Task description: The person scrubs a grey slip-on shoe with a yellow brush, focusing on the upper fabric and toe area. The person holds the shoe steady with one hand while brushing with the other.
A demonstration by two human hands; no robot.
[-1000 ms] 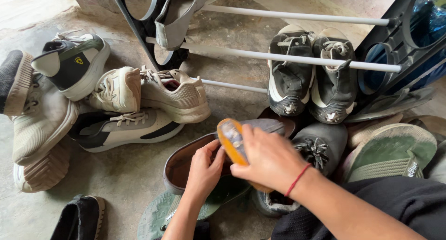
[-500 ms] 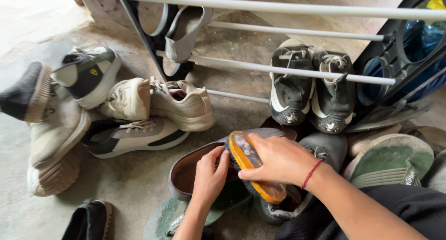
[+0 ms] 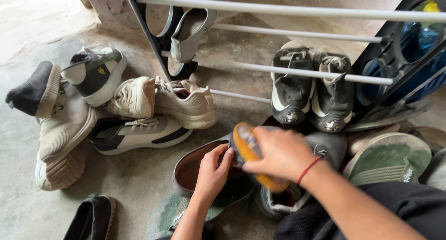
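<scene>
My right hand (image 3: 278, 154) grips an orange-backed shoe brush (image 3: 245, 145) and presses it against a grey slip-on shoe (image 3: 193, 163) with a brown lining. The brush and hand are blurred by motion. My left hand (image 3: 211, 172) holds that shoe by its side, fingers curled over the rim of the opening. A red thread bracelet (image 3: 309, 169) circles my right wrist. The shoe rests low in the middle of the view, over a green flip-flop (image 3: 174, 212).
A shoe rack of white bars (image 3: 297, 73) stands behind, with a black pair (image 3: 311, 89) on its low bar and a grey shoe (image 3: 188, 33) hanging higher. Several sneakers (image 3: 134, 124) lie piled at left on the concrete floor. More sandals (image 3: 392, 158) sit at right.
The brush has stroked back and forth along the grey shoe, now nearer the opening and blurred. My left hand keeps its hold. The camera view has shifted slightly.
</scene>
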